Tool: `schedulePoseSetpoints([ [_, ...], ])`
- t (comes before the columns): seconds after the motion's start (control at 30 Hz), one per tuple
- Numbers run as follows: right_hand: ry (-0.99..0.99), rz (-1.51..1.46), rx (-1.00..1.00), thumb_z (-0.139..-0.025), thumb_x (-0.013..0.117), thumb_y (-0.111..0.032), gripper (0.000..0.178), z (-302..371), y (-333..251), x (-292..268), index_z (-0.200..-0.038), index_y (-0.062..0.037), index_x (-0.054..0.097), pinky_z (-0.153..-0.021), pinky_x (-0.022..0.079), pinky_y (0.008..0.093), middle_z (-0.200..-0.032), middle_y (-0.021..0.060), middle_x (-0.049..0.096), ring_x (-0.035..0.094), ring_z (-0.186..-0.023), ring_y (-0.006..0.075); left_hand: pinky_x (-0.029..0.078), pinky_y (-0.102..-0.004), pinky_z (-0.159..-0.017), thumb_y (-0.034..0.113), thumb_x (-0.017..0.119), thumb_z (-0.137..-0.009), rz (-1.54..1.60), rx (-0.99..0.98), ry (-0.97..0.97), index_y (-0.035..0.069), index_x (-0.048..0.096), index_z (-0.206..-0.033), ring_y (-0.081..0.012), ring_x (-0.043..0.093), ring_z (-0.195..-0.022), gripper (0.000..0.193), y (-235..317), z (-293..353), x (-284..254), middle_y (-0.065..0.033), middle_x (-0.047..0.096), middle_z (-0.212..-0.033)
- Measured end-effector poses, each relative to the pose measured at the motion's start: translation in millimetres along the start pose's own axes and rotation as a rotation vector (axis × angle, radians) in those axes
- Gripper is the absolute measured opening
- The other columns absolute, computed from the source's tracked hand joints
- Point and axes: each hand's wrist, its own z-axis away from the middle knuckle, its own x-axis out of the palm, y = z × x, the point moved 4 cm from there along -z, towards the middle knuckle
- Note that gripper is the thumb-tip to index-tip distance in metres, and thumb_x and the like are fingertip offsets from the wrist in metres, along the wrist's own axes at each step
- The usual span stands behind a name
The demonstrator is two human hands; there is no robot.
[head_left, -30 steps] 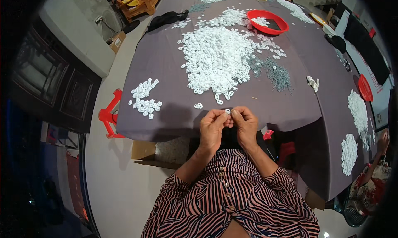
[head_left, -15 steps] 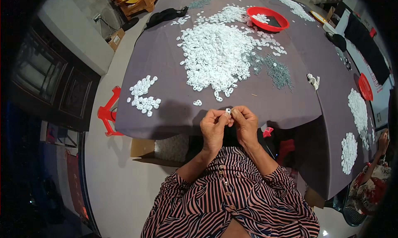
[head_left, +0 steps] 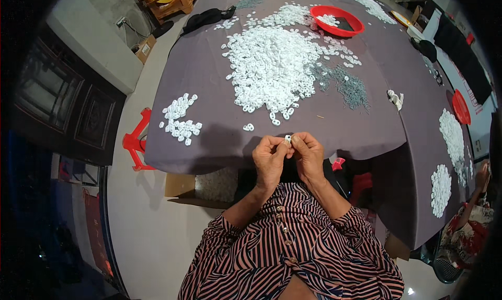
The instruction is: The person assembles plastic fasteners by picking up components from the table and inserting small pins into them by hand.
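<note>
Both hands meet at the near edge of the cloth-covered table. My left hand (head_left: 269, 157) pinches a small white plastic piece (head_left: 287, 138) with a dark hole in it. The fingertips of my right hand (head_left: 308, 154) close on the same piece from the other side; whether they also hold something smaller is hidden. Just beyond them lie a few loose white two-holed pieces (head_left: 249, 127). A big heap of such pieces (head_left: 272, 64) spreads farther back, with a pile of thin grey screw-like or pin-like parts (head_left: 351, 88) at its right.
A smaller cluster of white pieces (head_left: 180, 117) lies on the left of the table. Farther back stands a red bowl (head_left: 351, 32) with white pieces inside. A red stool (head_left: 137, 140) is beside the table's left edge. At far right a co-worker's arm (head_left: 482, 179) reaches near more piles.
My hands stay pinched on the white piece in nearly the same place. The view has shifted very slightly; the co-worker's hand at far right has moved a little.
</note>
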Motion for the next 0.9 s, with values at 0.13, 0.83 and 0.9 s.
schedulePoseSetpoints([
  [0.13, 0.0, 0.08, -0.037, -0.072, 0.048, -0.01, 0.011, 0.0, -2.2, -1.1, -0.067, 0.0002, 0.048, -0.043, 0.034, 0.0165, -0.059, 0.0036, 0.049, 0.041, -0.047, 0.0065, 0.037, -0.0162, -0.049, 0.0, 0.048, -0.068, -0.068, -0.011, -0.008, -0.003, 0.045, -0.066, -0.0063, 0.046, -0.051, 0.004, 0.7, -1.0, -0.7, -0.0052, 0.05, -0.061],
  [0.83, -0.141, 0.229, -0.043, -0.073, 0.046, -0.013, 0.016, 0.3, -8.4, 0.2, -0.074, 0.0028, 0.049, -0.046, 0.036, 0.0182, -0.064, 0.0063, 0.05, 0.043, -0.05, 0.0092, 0.036, -0.0179, -0.052, 0.002, 0.045, -0.067, -0.072, -0.239, -0.205, -0.002, 0.048, -0.065, -0.0076, 0.044, -0.052, 0.005, 6.7, -13.9, -12.1, -0.0049, 0.05, -0.059],
  [0.9, -0.228, 0.126, -0.007, -0.075, 0.042, -0.014, 0.019, 0.4, -8.9, 2.7, -0.076, 0.0034, 0.049, -0.049, 0.037, 0.0192, -0.064, 0.0068, 0.049, 0.044, -0.054, 0.01, 0.035, -0.0184, -0.052, 0.002, 0.045, -0.067, -0.044, -0.267, -0.217, -0.002, 0.048, -0.066, -0.0081, 0.044, -0.054, 0.005, 3.3, -13.7, -13.5, -0.0052, 0.049, -0.06],
])
